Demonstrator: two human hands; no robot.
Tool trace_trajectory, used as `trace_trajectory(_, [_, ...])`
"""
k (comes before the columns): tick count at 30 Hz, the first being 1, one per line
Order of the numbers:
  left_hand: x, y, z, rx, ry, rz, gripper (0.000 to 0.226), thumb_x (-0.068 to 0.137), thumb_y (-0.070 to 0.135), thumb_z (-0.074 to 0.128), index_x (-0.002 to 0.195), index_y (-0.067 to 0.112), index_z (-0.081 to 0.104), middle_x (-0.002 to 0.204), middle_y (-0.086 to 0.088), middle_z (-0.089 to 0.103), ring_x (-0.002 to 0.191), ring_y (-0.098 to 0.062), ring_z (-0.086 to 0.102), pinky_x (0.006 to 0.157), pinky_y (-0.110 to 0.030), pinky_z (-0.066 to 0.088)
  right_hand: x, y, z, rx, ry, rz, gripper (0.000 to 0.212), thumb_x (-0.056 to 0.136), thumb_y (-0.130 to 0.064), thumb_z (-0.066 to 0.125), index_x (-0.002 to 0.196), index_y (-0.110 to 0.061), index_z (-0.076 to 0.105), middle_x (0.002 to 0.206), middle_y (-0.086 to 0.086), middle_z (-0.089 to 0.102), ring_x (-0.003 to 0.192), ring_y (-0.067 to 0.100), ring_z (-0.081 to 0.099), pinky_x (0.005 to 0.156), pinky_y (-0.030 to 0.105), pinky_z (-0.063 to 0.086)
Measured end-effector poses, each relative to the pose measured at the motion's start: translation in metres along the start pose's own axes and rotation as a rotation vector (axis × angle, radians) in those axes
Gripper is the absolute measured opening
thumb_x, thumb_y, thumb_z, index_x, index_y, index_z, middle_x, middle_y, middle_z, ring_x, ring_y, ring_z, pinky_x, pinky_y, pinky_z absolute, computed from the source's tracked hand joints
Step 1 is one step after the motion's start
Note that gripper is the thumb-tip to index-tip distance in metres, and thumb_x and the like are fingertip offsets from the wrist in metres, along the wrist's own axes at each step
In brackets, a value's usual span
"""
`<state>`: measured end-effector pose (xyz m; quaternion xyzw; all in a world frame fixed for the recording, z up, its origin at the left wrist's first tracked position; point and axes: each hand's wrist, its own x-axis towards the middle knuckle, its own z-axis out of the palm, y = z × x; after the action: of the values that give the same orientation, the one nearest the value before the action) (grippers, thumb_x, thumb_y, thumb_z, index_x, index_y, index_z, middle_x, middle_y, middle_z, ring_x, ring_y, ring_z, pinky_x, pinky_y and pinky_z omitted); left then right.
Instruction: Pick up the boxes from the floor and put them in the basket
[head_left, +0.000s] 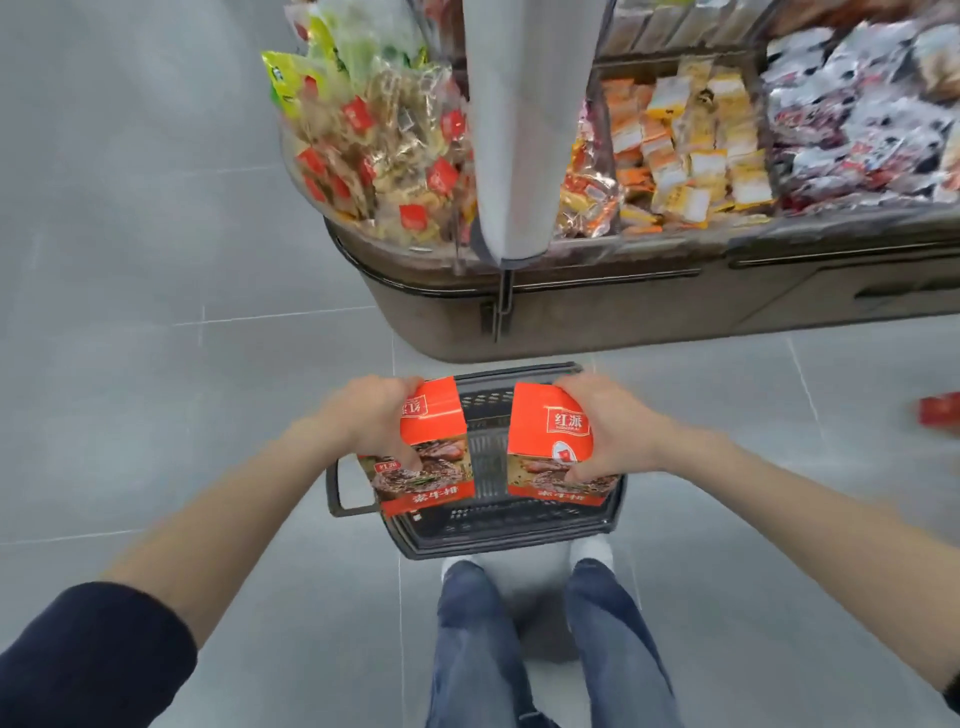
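Grey shop floor (156, 415) under a black basket (519, 540). Our left hand (374, 415) grips one red box (431, 452), our right hand (608, 426) grips a second box (550, 447), both above the basket. Dropped crooked, a box could catch the rim and tumble out.

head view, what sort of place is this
Most likely a supermarket: a display bin heaped with packaged snacks, a dark shopping basket on the tiled floor, a red box in the left hand and a second red box in the right hand.
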<state>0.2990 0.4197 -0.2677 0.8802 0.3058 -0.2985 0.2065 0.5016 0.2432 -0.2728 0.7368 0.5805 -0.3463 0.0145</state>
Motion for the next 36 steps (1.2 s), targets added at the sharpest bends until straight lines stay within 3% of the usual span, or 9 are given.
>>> trace_trajectory(4, [0.040,-0.016,0.034,0.067,0.030,0.062,0.098,0.057,0.047,0.083,0.137,0.017,0.035,0.131,-0.005,0.055,0.115,-0.026,0.055,0.092,-0.036,0.046,0.029,0.009,0.039,-0.024,0.049,-0.016,0.101,0.058,-0.047,0.080,0.138,-0.011,0.030,0.130,0.008,0.046,0.119,0.026,0.044,0.107,0.039,0.033])
trace_trajectory(8, [0.085,-0.033,0.083,0.046,0.059,0.105,0.092,0.055,0.042,0.083,0.131,0.014,0.040,0.124,-0.007,0.058,0.110,-0.028,0.057,0.089,-0.035,0.048,0.070,0.023,0.081,-0.082,0.041,0.010,0.107,0.059,-0.043,0.082,0.142,-0.010,0.024,0.137,0.007,0.041,0.130,0.024,0.036,0.117,0.035,0.009])
trace_trajectory(17, [0.190,-0.069,0.213,-0.017,0.073,0.082,0.099,0.061,0.037,0.081,0.141,0.008,0.030,0.139,-0.009,0.045,0.127,-0.028,0.045,0.101,-0.039,0.041,0.181,0.081,0.205,-0.122,-0.018,0.001,0.107,0.064,-0.035,0.082,0.146,-0.009,0.018,0.148,0.009,0.033,0.139,0.023,0.027,0.118,0.033,-0.001])
trace_trajectory(24, [0.272,-0.082,0.301,0.092,0.137,0.052,0.093,0.072,0.033,0.076,0.144,0.003,0.025,0.143,-0.013,0.039,0.131,-0.029,0.037,0.112,-0.034,0.024,0.264,0.128,0.296,-0.142,-0.020,-0.012,0.107,0.064,-0.034,0.082,0.146,-0.009,0.019,0.149,0.009,0.032,0.139,0.024,0.027,0.120,0.036,0.005])
trace_trajectory(29, [0.309,-0.084,0.346,0.053,0.175,-0.012,0.089,0.075,0.028,0.074,0.145,0.006,0.024,0.145,-0.012,0.037,0.135,-0.028,0.034,0.114,-0.035,0.024,0.309,0.148,0.346,-0.153,0.014,-0.002,0.107,0.064,-0.034,0.082,0.146,-0.008,0.018,0.148,0.010,0.032,0.139,0.025,0.028,0.118,0.035,-0.001])
trace_trajectory(33, [0.330,-0.092,0.370,0.078,0.190,0.020,0.088,0.076,0.025,0.073,0.145,0.005,0.024,0.146,-0.013,0.035,0.137,-0.028,0.032,0.117,-0.034,0.017,0.334,0.161,0.371,-0.171,-0.004,-0.034,0.107,0.063,-0.034,0.082,0.146,-0.008,0.020,0.147,0.011,0.034,0.137,0.026,0.030,0.118,0.036,0.011])
trace_trajectory(36, [0.344,-0.097,0.386,0.087,0.188,0.014,0.090,0.071,0.026,0.078,0.144,0.005,0.029,0.144,-0.013,0.040,0.135,-0.028,0.037,0.116,-0.036,0.021,0.348,0.171,0.385,-0.178,-0.019,-0.057,0.105,0.063,-0.033,0.083,0.144,-0.006,0.023,0.144,0.013,0.037,0.134,0.029,0.033,0.116,0.039,0.016])
